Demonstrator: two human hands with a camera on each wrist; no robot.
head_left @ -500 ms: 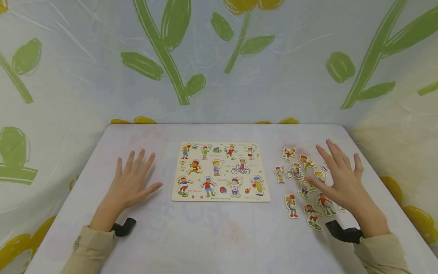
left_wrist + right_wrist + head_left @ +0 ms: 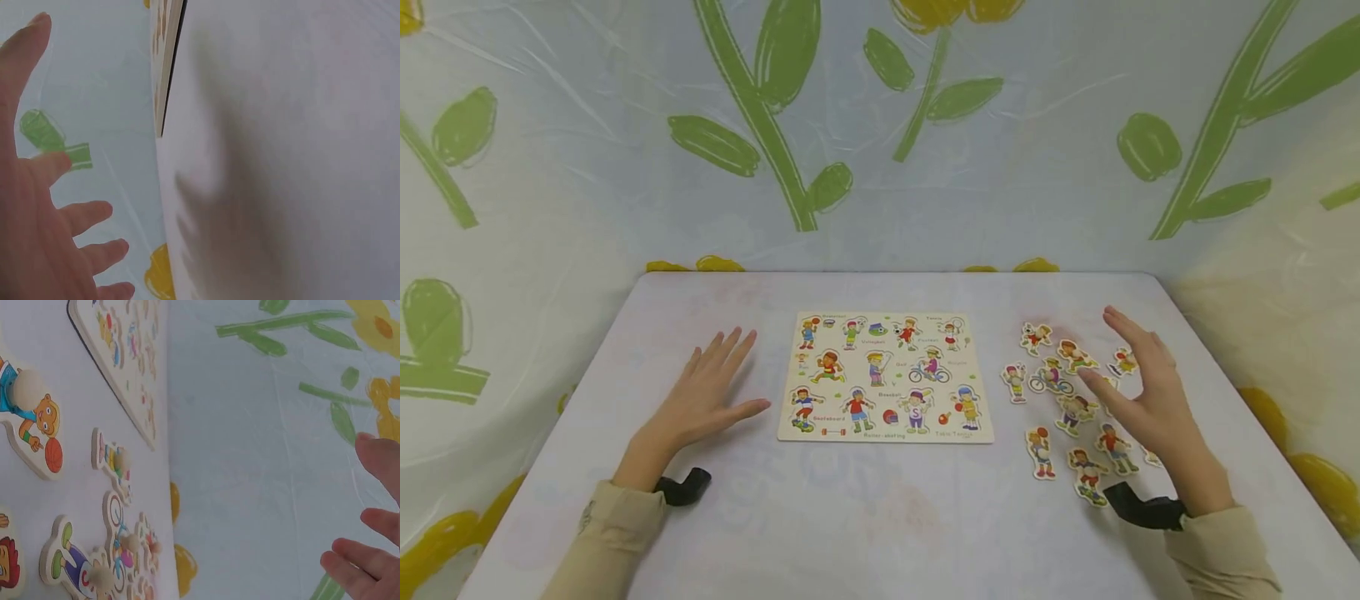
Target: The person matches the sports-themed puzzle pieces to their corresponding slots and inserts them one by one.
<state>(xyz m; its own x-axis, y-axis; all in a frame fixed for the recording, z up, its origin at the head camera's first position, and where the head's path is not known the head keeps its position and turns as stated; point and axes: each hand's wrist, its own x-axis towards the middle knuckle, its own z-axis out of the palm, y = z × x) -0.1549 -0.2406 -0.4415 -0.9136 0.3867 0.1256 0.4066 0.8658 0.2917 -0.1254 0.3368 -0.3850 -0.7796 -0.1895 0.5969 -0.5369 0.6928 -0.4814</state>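
Note:
A wooden puzzle board [image 2: 886, 377] printed with sports figures lies flat mid-table. To its left my left hand [image 2: 702, 396] hovers, fingers spread and holding nothing; the left wrist view shows its shadow on the table. Over the group of loose puzzle pieces at the right is my right hand [image 2: 1157, 400], thumb and fingers apart, nothing between them. It hides part of some pieces. Among them are a cyclist piece [image 2: 1051, 377], a basketball piece [image 2: 1040, 452] and a skateboard piece [image 2: 1087, 477]. Round wooden knobs stick up from the pieces, as on the basketball piece [image 2: 47, 453] in the right wrist view.
The white table [image 2: 880, 517] backs onto a sheet [image 2: 1000, 200] printed with green leaves and yellow flowers, which also hangs at both sides. A black curved wrist mount [image 2: 685, 487] sits at the left wrist, another black mount [image 2: 1142, 507] at the right.
My left hand has shifted a little to the right, its fingers closer together. My right hand has turned slightly and moved a bit left, uncovering a piece at the far right. The board and pieces have stayed put.

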